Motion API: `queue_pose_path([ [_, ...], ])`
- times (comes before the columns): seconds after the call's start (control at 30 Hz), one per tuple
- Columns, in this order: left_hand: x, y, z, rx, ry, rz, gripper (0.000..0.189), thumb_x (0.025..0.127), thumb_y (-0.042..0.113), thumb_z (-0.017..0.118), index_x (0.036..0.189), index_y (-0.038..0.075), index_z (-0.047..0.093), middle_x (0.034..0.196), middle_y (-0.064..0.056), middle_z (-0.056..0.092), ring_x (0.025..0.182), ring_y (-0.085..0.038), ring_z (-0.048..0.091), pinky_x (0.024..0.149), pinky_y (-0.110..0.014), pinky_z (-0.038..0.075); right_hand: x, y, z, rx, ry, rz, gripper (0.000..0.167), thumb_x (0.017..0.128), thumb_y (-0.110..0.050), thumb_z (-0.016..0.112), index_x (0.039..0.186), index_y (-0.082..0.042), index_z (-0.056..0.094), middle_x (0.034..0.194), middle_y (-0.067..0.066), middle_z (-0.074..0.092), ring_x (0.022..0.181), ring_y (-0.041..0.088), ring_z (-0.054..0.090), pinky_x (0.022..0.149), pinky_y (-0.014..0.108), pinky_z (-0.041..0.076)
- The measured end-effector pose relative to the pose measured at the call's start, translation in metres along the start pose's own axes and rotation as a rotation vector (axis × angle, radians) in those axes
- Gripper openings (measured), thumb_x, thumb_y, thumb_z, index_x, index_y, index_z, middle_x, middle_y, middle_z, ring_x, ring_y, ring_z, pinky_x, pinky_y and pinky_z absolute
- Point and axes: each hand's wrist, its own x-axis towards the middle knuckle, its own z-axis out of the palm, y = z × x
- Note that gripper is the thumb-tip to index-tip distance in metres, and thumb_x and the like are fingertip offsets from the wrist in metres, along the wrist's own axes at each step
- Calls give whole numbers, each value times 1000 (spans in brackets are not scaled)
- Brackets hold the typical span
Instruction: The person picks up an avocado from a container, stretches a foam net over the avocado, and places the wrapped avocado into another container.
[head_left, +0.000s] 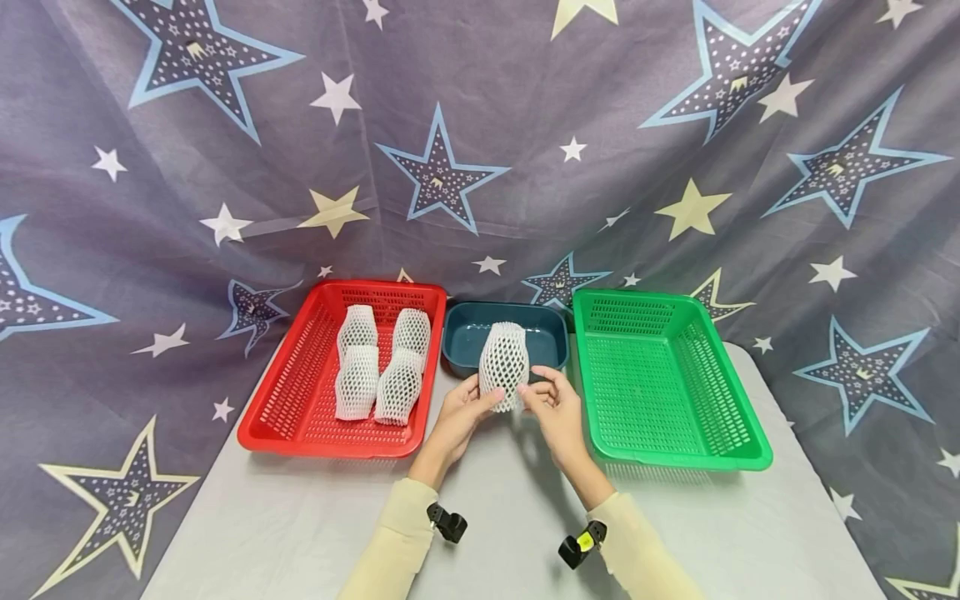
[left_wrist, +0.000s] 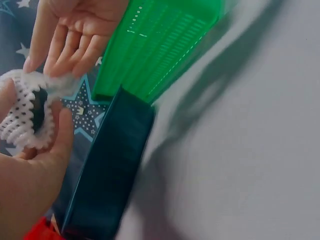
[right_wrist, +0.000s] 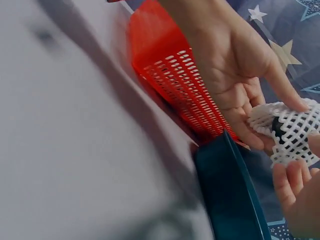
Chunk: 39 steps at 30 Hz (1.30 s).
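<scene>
A white foam fruit net (head_left: 504,362) is held up between the two hands, in front of the dark blue basin (head_left: 457,354). My left hand (head_left: 457,417) pinches its lower left edge between thumb and fingers. At the lower right edge my right hand (head_left: 558,417) pinches the net with thumb and fingertip. In the right wrist view something dark shows through the mouth of the foam net (right_wrist: 300,132); its kind cannot be told. Several more white foam nets (head_left: 357,383) lie in two rows inside the red basket (head_left: 258,408).
To the right stands a green basket (head_left: 675,457) with perforated walls, its perforated floor showing. The basin sits between the two baskets on a pale table (head_left: 315,525). A grey curtain with stars (head_left: 480,75) hangs right behind them.
</scene>
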Motion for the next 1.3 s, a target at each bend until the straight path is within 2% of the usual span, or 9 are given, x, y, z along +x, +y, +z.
queue_pose_path([
  [0.17, -1, -1, -1, -64, -47, -17, 50, 101, 6, 61, 146, 2, 39, 132, -20, 64, 103, -9, 69, 90, -26, 57, 4, 2, -3, 81, -31, 68, 45, 95, 0, 68, 137, 9, 54, 92, 4, 66, 74, 8, 65, 69, 25, 61],
  [0.3, -1, -1, 0, -63, -40, -22, 41, 102, 7, 58, 140, 1, 44, 133, -21, 64, 104, -9, 70, 92, -27, 58, 4, 4, -3, 183, -65, 125, 43, 95, 6, 64, 137, 9, 53, 94, 5, 68, 76, 10, 69, 73, 25, 62],
  [0.43, -2, -1, 2, -39, -36, -9, 39, 104, 10, 58, 139, -2, 45, 130, -20, 66, 103, -8, 69, 93, -26, 57, 3, 5, -2, 225, -71, 136, 45, 94, 10, 63, 137, 9, 51, 96, 7, 67, 78, 11, 70, 75, 26, 62],
  [0.7, -2, -3, 7, -29, -63, 13, 45, 107, 12, 52, 146, -6, 41, 137, -26, 60, 105, -5, 68, 93, -25, 57, 2, 8, 0, 205, -52, 129, 47, 93, 9, 66, 137, 7, 50, 97, 7, 65, 79, 10, 70, 74, 26, 63],
  [0.97, -1, 2, 9, -53, -21, 36, 45, 102, 5, 59, 142, -3, 40, 126, -21, 66, 102, -8, 69, 91, -25, 58, 3, 0, 3, 175, -37, 118, 44, 93, 7, 67, 135, 6, 54, 97, 6, 68, 75, 10, 69, 72, 27, 62],
  [1.17, -4, 13, 14, -20, -43, 19, 46, 106, 10, 52, 147, -4, 36, 139, -27, 57, 105, -6, 66, 94, -26, 57, 4, -6, 6, 169, -39, 94, 43, 93, 8, 66, 134, 6, 55, 99, 11, 66, 79, 10, 70, 73, 26, 62],
  [1.23, -5, 18, 16, -1, -62, 8, 45, 108, 13, 47, 148, -4, 35, 137, -24, 57, 103, -5, 65, 94, -25, 56, 5, -8, 8, 177, -43, 82, 43, 93, 9, 66, 134, 7, 55, 98, 12, 65, 78, 9, 70, 73, 25, 62],
  [1.3, -6, 23, 19, 15, -79, 0, 43, 109, 15, 45, 146, -4, 35, 129, -16, 59, 99, -5, 64, 93, -25, 55, 5, -9, 10, 185, -45, 77, 44, 92, 10, 66, 135, 7, 54, 98, 12, 65, 77, 9, 70, 73, 25, 62],
])
